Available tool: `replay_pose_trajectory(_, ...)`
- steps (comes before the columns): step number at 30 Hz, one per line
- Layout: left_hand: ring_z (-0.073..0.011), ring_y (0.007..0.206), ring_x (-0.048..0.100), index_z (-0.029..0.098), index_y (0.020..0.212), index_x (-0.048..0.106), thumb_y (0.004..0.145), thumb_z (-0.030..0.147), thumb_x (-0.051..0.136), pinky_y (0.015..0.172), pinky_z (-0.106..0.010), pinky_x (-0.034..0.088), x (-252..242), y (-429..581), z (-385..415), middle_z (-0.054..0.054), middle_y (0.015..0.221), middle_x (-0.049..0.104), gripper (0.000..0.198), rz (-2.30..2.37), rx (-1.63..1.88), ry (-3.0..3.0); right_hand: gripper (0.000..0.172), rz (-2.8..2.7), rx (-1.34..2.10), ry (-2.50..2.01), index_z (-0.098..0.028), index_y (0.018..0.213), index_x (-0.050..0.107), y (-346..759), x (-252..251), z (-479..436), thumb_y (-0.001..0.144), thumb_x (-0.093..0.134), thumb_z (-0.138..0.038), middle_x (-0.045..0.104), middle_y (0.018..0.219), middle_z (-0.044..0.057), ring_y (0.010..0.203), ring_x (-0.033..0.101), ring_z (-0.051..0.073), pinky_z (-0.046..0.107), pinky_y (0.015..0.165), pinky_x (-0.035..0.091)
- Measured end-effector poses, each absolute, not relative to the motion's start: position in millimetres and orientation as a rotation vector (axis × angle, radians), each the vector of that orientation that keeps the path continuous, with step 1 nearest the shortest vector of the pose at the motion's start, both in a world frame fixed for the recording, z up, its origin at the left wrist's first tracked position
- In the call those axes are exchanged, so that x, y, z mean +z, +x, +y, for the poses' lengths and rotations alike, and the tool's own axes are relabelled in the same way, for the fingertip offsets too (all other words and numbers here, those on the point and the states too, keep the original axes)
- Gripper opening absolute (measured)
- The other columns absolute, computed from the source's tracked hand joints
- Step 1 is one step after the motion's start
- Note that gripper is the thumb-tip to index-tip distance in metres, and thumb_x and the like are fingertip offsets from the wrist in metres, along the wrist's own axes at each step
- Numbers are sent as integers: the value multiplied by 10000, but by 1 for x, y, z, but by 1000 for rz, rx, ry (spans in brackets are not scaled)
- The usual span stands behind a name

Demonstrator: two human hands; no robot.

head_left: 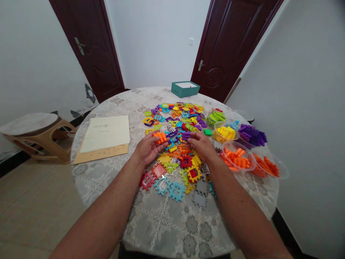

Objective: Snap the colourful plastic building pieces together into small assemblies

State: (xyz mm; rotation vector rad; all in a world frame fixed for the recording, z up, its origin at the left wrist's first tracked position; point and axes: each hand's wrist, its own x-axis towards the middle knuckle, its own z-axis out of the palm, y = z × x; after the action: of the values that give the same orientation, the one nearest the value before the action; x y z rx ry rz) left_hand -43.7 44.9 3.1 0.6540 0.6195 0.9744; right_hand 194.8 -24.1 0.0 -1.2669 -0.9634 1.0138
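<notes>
My left hand (151,146) is closed around an orange ridged plastic piece (160,137), held between thumb and fingers. In my right hand (201,144) a purple ridged plastic piece (185,135) is pinched, pointing left. Both hands hover over a spread pile of colourful interlocking plastic building pieces. Among these lie a blue square piece (176,191), a red window piece (147,180), a yellow window piece (194,173) and a grey square piece (199,199). A green ridged piece (207,132) lies just beyond my right hand.
On the right stand clear bowls of sorted pieces: orange ridged pieces (237,159), flat orange pieces (266,166), yellow pieces (225,133), purple pieces (252,135) and green pieces (216,117). Papers (105,133) lie at left; a teal box (181,90) sits at the back. A stool (51,140) stands left.
</notes>
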Motion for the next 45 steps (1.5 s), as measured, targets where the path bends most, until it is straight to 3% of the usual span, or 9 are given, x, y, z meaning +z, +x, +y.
replay_pose_trajectory(8,-276,1028,774,141,1440,493,717,-25,580,953,-414,633,7,-42,41,-173,1118,739,747,595,932,599,331,-929,1052,-1244,-205,1034,708,191,4,-26,725,789,-293,784,958,41,734,720,155,304,689,609)
replay_pose_trajectory(16,-273,1064,767,153,1458,494,704,-46,599,980,-398,624,9,-40,38,-167,1149,737,787,581,898,615,287,-1005,1051,-1227,-191,1040,713,189,3,-26,782,769,-303,776,959,40,745,721,152,300,701,612)
replay_pose_trajectory(23,-267,1067,763,117,1389,577,746,-36,668,957,-359,639,7,-40,40,-172,1152,740,667,584,878,695,433,-1079,1005,-1232,-233,1261,654,182,8,-25,834,722,-251,712,833,-29,702,722,135,270,660,608)
replay_pose_trajectory(29,-278,1094,757,151,1308,640,782,-21,670,920,-365,658,-1,-41,50,-151,1172,745,554,585,869,763,249,-1070,992,-1306,-207,1144,669,180,10,-21,900,644,-164,726,837,-15,704,717,130,266,669,610)
replay_pose_trajectory(34,-287,1098,758,136,1131,685,788,-16,651,913,-378,657,2,-41,49,-142,1128,761,377,635,883,764,241,-1095,816,-1367,-216,1142,680,189,7,-18,913,626,-164,743,922,-6,748,711,128,269,705,600)
replay_pose_trajectory(38,-316,1016,780,122,1019,677,782,21,664,815,-413,680,5,-42,48,-156,1085,767,259,706,836,737,270,-1114,721,-1340,-218,1186,673,194,5,-16,916,657,-216,711,868,-17,739,712,135,276,698,599)
replay_pose_trajectory(45,-250,865,793,141,1064,674,784,21,664,734,-364,679,4,-42,48,-115,1017,772,305,682,843,750,240,-1102,703,-1309,-212,1156,677,200,22,-24,922,649,-259,742,892,14,759,716,150,305,706,611)
